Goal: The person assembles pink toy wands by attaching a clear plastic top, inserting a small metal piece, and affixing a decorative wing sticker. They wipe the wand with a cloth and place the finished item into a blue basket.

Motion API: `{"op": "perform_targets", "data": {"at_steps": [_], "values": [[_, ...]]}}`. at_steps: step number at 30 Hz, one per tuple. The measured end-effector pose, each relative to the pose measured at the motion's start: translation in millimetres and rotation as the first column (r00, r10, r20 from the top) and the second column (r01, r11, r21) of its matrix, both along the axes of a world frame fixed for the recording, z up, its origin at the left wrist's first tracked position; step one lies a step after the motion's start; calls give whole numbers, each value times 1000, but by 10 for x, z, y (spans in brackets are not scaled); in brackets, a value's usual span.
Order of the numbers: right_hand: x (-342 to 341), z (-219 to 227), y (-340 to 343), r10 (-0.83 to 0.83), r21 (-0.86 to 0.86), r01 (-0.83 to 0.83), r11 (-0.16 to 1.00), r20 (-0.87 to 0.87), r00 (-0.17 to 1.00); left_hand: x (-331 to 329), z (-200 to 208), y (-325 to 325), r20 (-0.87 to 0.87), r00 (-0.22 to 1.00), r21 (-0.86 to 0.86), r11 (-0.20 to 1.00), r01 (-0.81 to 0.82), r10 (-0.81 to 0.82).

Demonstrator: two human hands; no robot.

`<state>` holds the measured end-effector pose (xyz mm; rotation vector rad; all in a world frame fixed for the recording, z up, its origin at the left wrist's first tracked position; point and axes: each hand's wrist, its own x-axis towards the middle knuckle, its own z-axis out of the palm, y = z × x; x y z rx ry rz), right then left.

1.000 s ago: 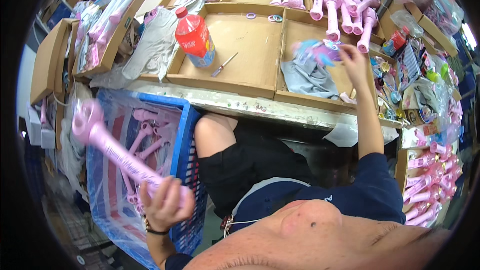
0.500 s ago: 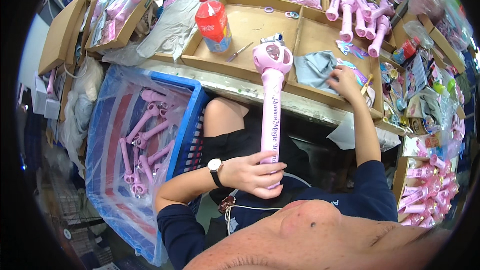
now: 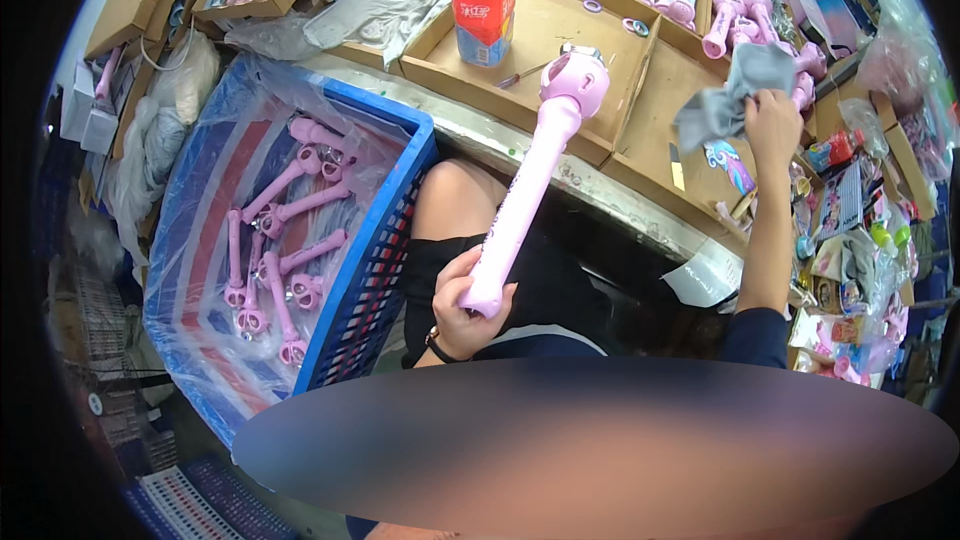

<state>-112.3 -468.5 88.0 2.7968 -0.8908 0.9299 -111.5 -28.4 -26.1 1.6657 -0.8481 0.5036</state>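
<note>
My left hand [image 3: 470,305] is wrapped round the lower end of a pink toy wand [image 3: 530,190]. The wand slants up to the right, its round, cut-out head over the front edge of the cardboard trays. In my right hand [image 3: 772,125] a grey cloth [image 3: 735,90] is pinched, lifted over the right-hand tray [image 3: 650,120] and slightly blurred. Below the cloth, a flat blade-like tool [image 3: 676,168] and a shiny purple-and-blue sticker sheet [image 3: 730,165] lie in that tray.
A blue plastic crate [image 3: 370,240], lined with clear film, holds several pink wands at the left. A red-capped bottle [image 3: 484,5] and a thin pointed tool [image 3: 522,74] stand and lie in the middle tray. More pink wand parts [image 3: 735,20] lie at the far right, beside clutter.
My right hand has raised the grey cloth off the tray, up and to the right, uncovering the flat tool. My left hand has tilted and turned the wand, its lettering now mostly facing away.
</note>
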Motion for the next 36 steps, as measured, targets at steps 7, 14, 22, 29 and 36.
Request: {"op": "perform_targets", "data": {"at_steps": [7,14,22,29,36], "values": [[559,112,1209,421,230,-627,744,567,708,-42,62,33,53,994,132,986,-100,93],[441,-479,2209,506,241,-720,651,569,648,-123,-29,37,-67,998,86,996,-3,9],[264,-998,2562,-200,694,-634,-341,606,770,-269,-147,51,-664,702,-264,959,102,-257],[765,-811,2241,-216,613,-563,-554,547,809,-192,-200,93,-53,995,133,987,96,-89],[274,-868,2419,-388,643,-737,-209,637,666,-155,-254,86,-164,985,89,994,64,-49]]}}
